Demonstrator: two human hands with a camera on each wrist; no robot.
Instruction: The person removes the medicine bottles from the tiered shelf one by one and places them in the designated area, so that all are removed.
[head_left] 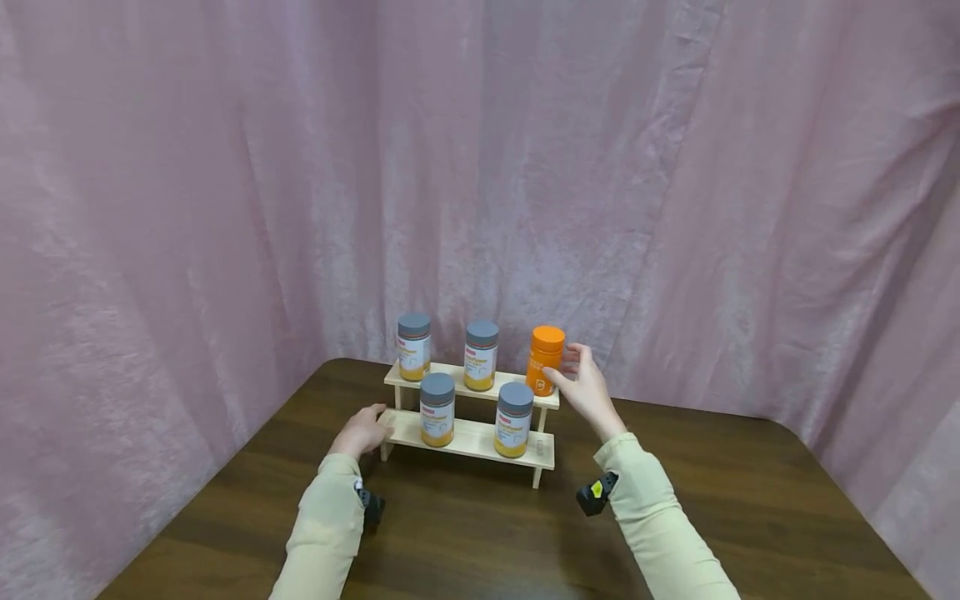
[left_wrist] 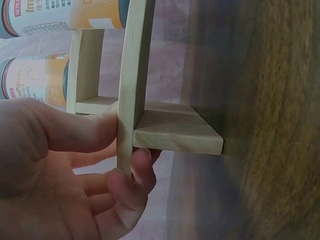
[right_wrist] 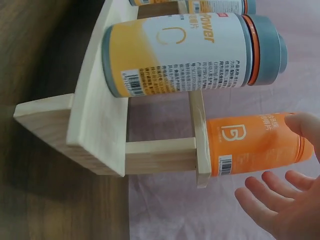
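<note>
A two-tier wooden rack [head_left: 471, 435] stands on a dark wooden table [head_left: 480, 533]. An orange bottle [head_left: 543, 358] stands upright at the right end of the upper shelf. My right hand [head_left: 572, 368] is beside it. The thumb touches the orange bottle [right_wrist: 250, 142], and the straight fingers [right_wrist: 270, 192] stay spread and off it. My left hand [head_left: 363, 429] holds the left end of the lower shelf. In the left wrist view, my left hand [left_wrist: 127, 142] pinches the rack's board [left_wrist: 175, 132] between thumb and fingers.
Two grey-lidded yellow-and-white bottles [head_left: 413, 346] [head_left: 481, 354] share the upper shelf, and two more [head_left: 437, 408] [head_left: 514, 419] stand on the lower one. A pink curtain [head_left: 225, 208] hangs close behind and on both sides. The table's far corners are rounded.
</note>
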